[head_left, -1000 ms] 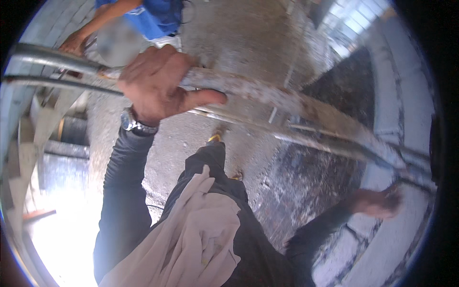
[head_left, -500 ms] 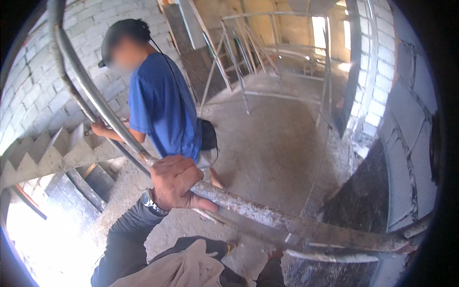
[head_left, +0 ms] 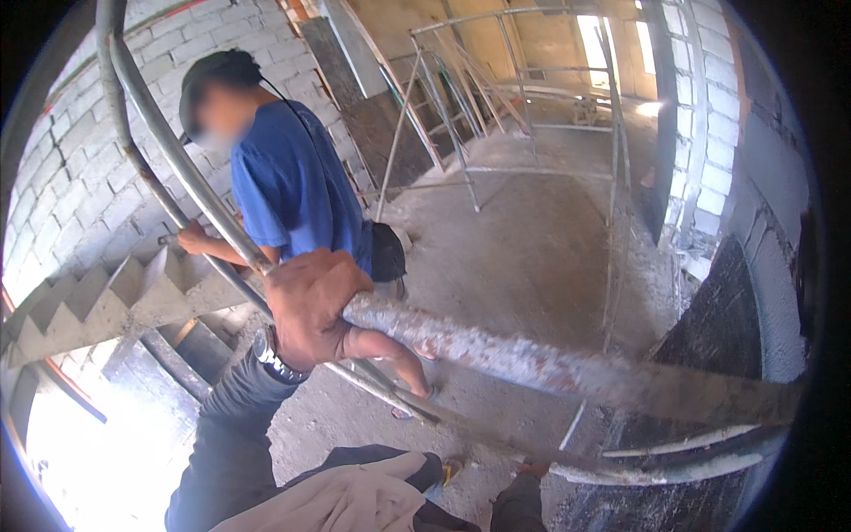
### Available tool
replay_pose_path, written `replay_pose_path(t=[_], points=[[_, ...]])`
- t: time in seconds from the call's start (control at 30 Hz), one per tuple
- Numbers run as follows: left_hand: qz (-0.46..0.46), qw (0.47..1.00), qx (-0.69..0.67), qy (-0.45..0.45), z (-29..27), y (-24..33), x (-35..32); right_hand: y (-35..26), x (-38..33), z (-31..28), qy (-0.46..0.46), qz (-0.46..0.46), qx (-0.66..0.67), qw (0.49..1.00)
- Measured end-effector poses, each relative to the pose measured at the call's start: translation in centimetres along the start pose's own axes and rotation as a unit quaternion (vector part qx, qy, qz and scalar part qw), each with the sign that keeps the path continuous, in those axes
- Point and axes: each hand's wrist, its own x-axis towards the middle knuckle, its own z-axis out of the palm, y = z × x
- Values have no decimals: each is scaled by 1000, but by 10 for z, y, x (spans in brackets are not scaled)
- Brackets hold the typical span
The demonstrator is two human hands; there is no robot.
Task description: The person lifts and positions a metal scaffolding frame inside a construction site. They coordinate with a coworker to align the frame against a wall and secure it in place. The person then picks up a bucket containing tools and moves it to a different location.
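White rust-flecked round metal pipe (head_left: 496, 350), ctr, clenched in L hand (head_left: 312, 306); R hand (head_left: 534, 468), low ctr, grip: can't tell.

Pole (head_left: 496, 350) is mottled white and rust-brown. Co-worker's shirt (head_left: 301, 177) is plain blue, cap (head_left: 235, 67) black. Sleeve (head_left: 232, 436) is dark grey, cloth (head_left: 346, 502) off-white.

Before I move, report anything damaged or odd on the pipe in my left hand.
The pipe looks odd right of the left hand: it is rough, crusted with whitish and rust-brown patches, while the grey metal beyond the hand looks smoother.
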Motion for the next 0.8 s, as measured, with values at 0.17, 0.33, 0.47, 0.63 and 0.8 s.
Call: replay_pose_path(t=[0.17,0.33,0.47,0.63,0.8], points=[[55,998,2,24,10,-19,11,-12,-9,-19,34,-45,-89,994],[26,997,-19,75,29,-25,11,-55,-3,-26,-111,185,38,976],[7,997,-28,75,30,-25,13,-17,-29,-34,-3,4,-107,994],[24,992,-57,110,43,-29,29,18,-26,-27,27,298,242,923],[-14,999,-27,23,25,-30,15,9,-35,-31,65,354,439,823]])
